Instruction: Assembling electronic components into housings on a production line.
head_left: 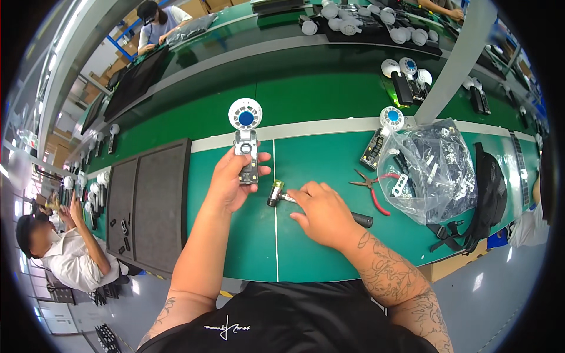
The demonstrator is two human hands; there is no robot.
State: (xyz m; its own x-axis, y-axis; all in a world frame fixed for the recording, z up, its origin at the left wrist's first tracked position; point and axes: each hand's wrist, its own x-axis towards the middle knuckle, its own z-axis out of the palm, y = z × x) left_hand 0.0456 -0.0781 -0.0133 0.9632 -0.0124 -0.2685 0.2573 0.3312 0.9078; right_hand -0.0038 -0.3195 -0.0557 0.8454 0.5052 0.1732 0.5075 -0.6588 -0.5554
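Upright in my left hand [231, 176] is a small handheld fan [246, 154]. Its round white head has a blue centre, and its handle is uncovered, with inner parts and a circuit board in sight. My thumb presses on the front of the handle while the fingers curl behind it. Just to the right, my right hand [323, 210] is closed over the shaft of a small hammer [275, 193] low on the green bench. The hammer has a yellow-green and black head; its black grip sticks out past my palm, and the hand hides its middle.
Red-handled pliers [375, 193] lie right of my right hand, beside another opened fan [372, 148] and a clear plastic bag [432, 176] of parts. A black bag with straps [487, 188] sits farther right. At left is a dark tray [159, 203]; a metal post [459, 62] rises behind.
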